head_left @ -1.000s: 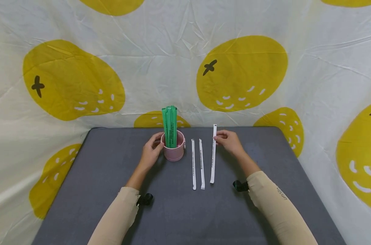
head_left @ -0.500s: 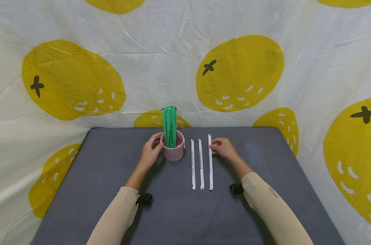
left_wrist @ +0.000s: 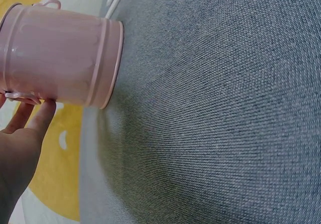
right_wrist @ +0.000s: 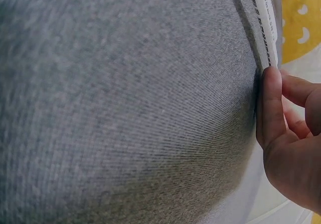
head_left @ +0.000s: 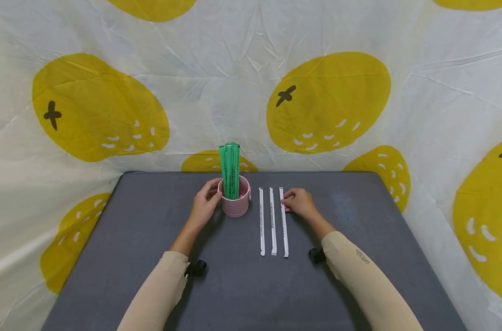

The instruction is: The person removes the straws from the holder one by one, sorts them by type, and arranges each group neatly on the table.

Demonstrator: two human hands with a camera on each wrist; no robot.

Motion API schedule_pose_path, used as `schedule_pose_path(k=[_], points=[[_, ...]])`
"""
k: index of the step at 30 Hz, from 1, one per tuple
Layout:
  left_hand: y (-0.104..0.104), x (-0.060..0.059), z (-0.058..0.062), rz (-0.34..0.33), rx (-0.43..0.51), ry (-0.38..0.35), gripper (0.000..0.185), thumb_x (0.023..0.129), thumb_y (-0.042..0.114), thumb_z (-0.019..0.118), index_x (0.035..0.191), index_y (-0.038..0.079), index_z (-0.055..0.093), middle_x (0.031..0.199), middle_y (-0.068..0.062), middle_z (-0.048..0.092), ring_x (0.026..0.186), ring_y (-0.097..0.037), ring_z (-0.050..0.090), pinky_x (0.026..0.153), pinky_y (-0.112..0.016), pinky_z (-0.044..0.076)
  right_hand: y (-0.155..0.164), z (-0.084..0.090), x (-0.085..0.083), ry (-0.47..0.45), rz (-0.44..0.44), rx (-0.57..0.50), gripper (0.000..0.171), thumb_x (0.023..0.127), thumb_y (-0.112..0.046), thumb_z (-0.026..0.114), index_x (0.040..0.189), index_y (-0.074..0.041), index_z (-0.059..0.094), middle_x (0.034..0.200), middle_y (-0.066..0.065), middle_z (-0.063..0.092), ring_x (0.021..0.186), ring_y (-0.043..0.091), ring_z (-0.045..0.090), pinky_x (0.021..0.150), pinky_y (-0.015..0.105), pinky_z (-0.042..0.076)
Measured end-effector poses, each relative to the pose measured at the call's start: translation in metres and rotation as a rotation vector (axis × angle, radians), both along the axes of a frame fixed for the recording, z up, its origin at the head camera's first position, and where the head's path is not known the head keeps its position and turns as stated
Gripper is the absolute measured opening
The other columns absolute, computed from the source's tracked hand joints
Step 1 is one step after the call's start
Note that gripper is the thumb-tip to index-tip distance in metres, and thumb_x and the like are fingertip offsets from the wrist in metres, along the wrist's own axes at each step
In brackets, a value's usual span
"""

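A small pink bucket (head_left: 235, 208) stands upright, with several green wrapped sticks (head_left: 230, 171) rising from it. My left hand (head_left: 205, 204) holds the bucket's left side, thumb in front and fingers towards the back. In the left wrist view, fingertips (left_wrist: 46, 111) touch the bucket wall by a handle lug. To the right lie three white paper-wrapped straws, roughly parallel: a left one (head_left: 262, 223), a middle one (head_left: 273, 223) and a right one (head_left: 284, 230). My right hand (head_left: 299, 202) pinches the right straw near its far end, low over the table.
The dark grey table (head_left: 242, 294) ends at the back against a white cloth (head_left: 217, 105) printed with yellow fruit. A black wrist camera (head_left: 196, 268) sits on the left sleeve, another camera (head_left: 317, 255) on the right one.
My right hand has moved left and towards me, bringing the straw down beside the other two in line with them. The left hand and the bucket have stayed put.
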State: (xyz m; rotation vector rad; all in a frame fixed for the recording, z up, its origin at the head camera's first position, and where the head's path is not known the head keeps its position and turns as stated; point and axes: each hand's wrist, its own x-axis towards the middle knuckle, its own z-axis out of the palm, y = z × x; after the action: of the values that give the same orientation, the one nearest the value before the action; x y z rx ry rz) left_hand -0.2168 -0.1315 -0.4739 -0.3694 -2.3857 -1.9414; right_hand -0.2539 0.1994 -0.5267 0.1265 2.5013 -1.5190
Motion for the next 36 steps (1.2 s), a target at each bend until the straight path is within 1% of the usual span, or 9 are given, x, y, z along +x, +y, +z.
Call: schedule_pose_path(k=[5,8,13,17,23,26,31,34,36], points=[[0.000,0.001,0.002,0.000,-0.008,-0.004,0.044,0.102,0.003,0.058,0.145,-0.008,0.051,0.140,-0.037,0.054,0.127,-0.058,0.054,0.112,-0.062,0.042,-0.003,0.002,0.000,0.000,0.004,0.012,0.022,0.091,0.001,0.073,0.109,0.012,0.067,0.086,0.019,0.077,0.056,0.007,0.067,0.057,0.024,0.059],[0.000,0.001,0.003,0.002,-0.018,-0.002,0.044,0.102,0.004,0.058,0.144,-0.007,0.052,0.139,-0.036,0.055,0.126,-0.055,0.056,0.111,-0.061,0.043,-0.005,0.002,0.000,0.002,0.008,0.024,0.020,0.091,0.001,0.074,0.107,0.012,0.066,0.084,0.019,0.076,0.055,0.008,0.066,0.056,0.025,0.059],[0.000,0.001,0.004,0.004,-0.023,0.008,0.043,0.102,0.003,0.059,0.144,-0.006,0.053,0.139,-0.036,0.056,0.124,-0.051,0.059,0.110,-0.060,0.044,-0.005,0.002,0.000,0.014,0.016,0.071,0.019,0.090,0.000,0.075,0.104,0.010,0.067,0.078,0.015,0.075,0.053,0.009,0.066,0.054,0.026,0.058],[0.000,0.000,0.002,0.006,-0.017,0.005,0.043,0.102,0.003,0.058,0.144,-0.006,0.053,0.139,-0.036,0.056,0.125,-0.053,0.057,0.110,-0.060,0.044,-0.005,0.000,-0.001,0.026,0.024,0.107,0.019,0.090,-0.001,0.076,0.102,0.008,0.067,0.074,0.011,0.074,0.052,0.009,0.065,0.053,0.026,0.058],[0.001,-0.001,0.000,0.006,-0.005,-0.004,0.044,0.101,0.002,0.059,0.144,-0.006,0.053,0.139,-0.037,0.055,0.126,-0.057,0.055,0.111,-0.061,0.043,-0.003,0.000,0.001,0.057,0.024,0.147,0.017,0.089,-0.002,0.076,0.100,0.007,0.067,0.076,0.013,0.075,0.052,0.011,0.067,0.053,0.027,0.058],[0.001,-0.001,0.001,0.007,-0.013,-0.005,0.044,0.102,0.004,0.059,0.144,-0.005,0.053,0.139,-0.036,0.056,0.126,-0.055,0.056,0.111,-0.060,0.043,-0.001,0.004,0.001,0.072,0.025,0.161,0.018,0.090,-0.004,0.076,0.100,0.007,0.067,0.078,0.015,0.075,0.052,0.011,0.067,0.053,0.028,0.058],[0.001,-0.001,0.001,0.005,-0.009,0.000,0.044,0.101,0.003,0.059,0.144,-0.005,0.053,0.139,-0.036,0.056,0.125,-0.055,0.056,0.111,-0.060,0.043,0.000,0.015,-0.003,0.129,0.038,0.235,0.023,0.091,-0.013,0.077,0.104,0.005,0.070,0.083,0.013,0.077,0.052,0.010,0.067,0.052,0.024,0.055],[0.000,-0.001,0.000,0.007,-0.005,-0.002,0.044,0.102,0.003,0.059,0.144,-0.006,0.053,0.139,-0.036,0.056,0.126,-0.056,0.056,0.111,-0.060,0.043,-0.004,0.024,-0.009,0.177,0.052,0.272,0.025,0.092,-0.019,0.077,0.106,0.001,0.071,0.085,0.011,0.077,0.056,0.011,0.069,0.054,0.023,0.054],[0.000,-0.001,-0.001,0.009,-0.007,-0.004,0.044,0.102,0.003,0.058,0.144,-0.005,0.053,0.139,-0.036,0.056,0.126,-0.055,0.056,0.112,-0.060,0.043,-0.008,0.031,-0.012,0.196,0.063,0.273,0.027,0.093,-0.022,0.076,0.109,-0.001,0.071,0.088,0.011,0.078,0.060,0.015,0.071,0.057,0.025,0.055]])
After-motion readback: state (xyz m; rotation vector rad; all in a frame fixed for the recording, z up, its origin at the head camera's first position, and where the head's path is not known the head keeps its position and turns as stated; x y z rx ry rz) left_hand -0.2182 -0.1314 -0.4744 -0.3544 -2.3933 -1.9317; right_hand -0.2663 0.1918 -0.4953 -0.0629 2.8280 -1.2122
